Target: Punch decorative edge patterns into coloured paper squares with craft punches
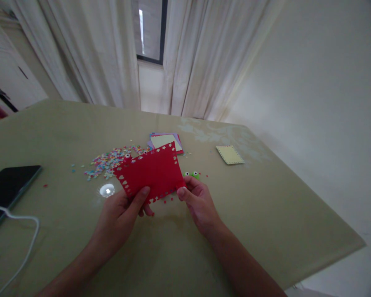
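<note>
A red card [153, 171] with small star, flower and heart shapes cut along its edges is held up above the table, tilted. My left hand [120, 212] grips its lower left part, thumb on the front and fingers behind. My right hand [200, 202] pinches the lower right corner between thumb and fingers. Just beyond my right fingers sits a green thing with two googly eyes [195, 175], partly hidden. A small red thing with a googly eye [127, 157] shows at the card's upper left edge. Tiny red cut-out bits [165, 202] lie below the card.
A pile of colourful paper bits [106, 163] spreads behind the card on the left. Stacked coloured cards [167, 141] lie farther back, and a pale yellow card [230, 154] lies to the right. A dark tablet [10, 187] and a white cable [34, 237] are at left.
</note>
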Available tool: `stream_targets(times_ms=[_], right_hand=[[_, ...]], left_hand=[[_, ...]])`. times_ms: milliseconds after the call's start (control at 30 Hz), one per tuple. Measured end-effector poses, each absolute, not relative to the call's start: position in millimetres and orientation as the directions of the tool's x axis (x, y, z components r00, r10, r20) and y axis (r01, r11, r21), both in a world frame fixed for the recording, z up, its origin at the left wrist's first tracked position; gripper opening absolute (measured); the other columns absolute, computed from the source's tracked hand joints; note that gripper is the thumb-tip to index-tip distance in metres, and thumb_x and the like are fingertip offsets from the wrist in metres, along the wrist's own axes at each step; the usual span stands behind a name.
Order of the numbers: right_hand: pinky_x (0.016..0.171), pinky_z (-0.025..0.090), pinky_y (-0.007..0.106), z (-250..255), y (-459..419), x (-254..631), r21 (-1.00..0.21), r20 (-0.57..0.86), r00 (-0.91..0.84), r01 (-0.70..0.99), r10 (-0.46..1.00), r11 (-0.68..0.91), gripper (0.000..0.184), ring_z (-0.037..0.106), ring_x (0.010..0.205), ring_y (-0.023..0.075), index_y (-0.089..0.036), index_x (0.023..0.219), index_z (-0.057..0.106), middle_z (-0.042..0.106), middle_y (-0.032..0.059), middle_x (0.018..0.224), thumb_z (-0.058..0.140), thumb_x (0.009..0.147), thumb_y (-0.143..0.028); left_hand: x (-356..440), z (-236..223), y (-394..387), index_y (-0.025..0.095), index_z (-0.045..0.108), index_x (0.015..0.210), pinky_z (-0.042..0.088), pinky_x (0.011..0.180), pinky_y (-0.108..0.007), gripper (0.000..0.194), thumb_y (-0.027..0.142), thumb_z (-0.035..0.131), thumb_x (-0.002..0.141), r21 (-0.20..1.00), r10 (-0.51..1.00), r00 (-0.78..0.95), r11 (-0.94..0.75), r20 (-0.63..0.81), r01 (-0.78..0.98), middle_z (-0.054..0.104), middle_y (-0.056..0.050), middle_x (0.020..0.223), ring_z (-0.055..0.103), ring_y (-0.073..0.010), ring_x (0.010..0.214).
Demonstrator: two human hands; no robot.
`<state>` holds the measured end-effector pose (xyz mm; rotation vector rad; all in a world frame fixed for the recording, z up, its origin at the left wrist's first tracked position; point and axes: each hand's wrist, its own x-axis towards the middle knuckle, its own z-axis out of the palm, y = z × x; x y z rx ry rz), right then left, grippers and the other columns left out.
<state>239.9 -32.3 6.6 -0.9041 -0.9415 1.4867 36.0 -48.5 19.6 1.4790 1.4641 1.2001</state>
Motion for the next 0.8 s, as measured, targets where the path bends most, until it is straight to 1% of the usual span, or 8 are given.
stream_targets(times_ms=[367,533,667,800], right_hand=[[0.068,0.049,0.027,5.7,-32.2,240.5,-0.914,-0.041,-0.116,-0.397,0.992,-0.084,0.033,0.061,0.066,0.0135,-0.023,0.091,0.081,0.077,-0.0002,0.082,0.098,0.07,-0.042],[0.065,0.047,0.027,4.9,-31.5,239.7,-0.909,-0.061,-0.1,-0.406,0.993,-0.097,0.034,0.057,0.063,0.0125,-0.022,0.088,0.08,0.074,-0.0014,0.078,0.098,0.069,-0.044],[0.064,0.047,0.027,3.6,-30.6,239.4,-0.905,-0.087,-0.101,-0.408,0.991,-0.121,0.036,0.056,0.063,0.0129,-0.023,0.089,0.08,0.074,-0.0014,0.079,0.1,0.066,-0.044],[0.06,0.043,0.026,4.2,-31.2,238.8,-0.9,-0.104,-0.078,-0.417,0.992,-0.127,0.035,0.053,0.061,0.0118,-0.023,0.086,0.08,0.073,-0.0019,0.076,0.1,0.065,-0.042]], left_hand=[[37.6,21.3,-48.1,0.025,0.07,0.056,0.051,0.046,-0.024,0.042,0.048,0.064,0.09,0.95,0.99,-0.074,-0.094,0.121,0.298,0.068,0.001,0.049,0.062,-0.0158,0.045],[37.6,21.7,-48.5,0.025,0.071,0.054,0.051,0.047,-0.024,0.045,0.049,0.062,0.091,0.94,0.991,-0.059,-0.096,0.121,0.327,0.068,0.0,0.05,0.062,-0.0162,0.046],[36.8,19.2,-49.0,0.024,0.07,0.056,0.051,0.048,-0.024,0.045,0.051,0.063,0.092,0.947,0.993,-0.054,-0.085,0.107,0.311,0.067,0.0,0.051,0.062,-0.0163,0.047],[37.3,18.3,-48.9,0.024,0.07,0.057,0.051,0.048,-0.025,0.045,0.051,0.062,0.092,0.948,0.994,-0.053,-0.079,0.1,0.308,0.067,0.0,0.05,0.062,-0.0165,0.047]])
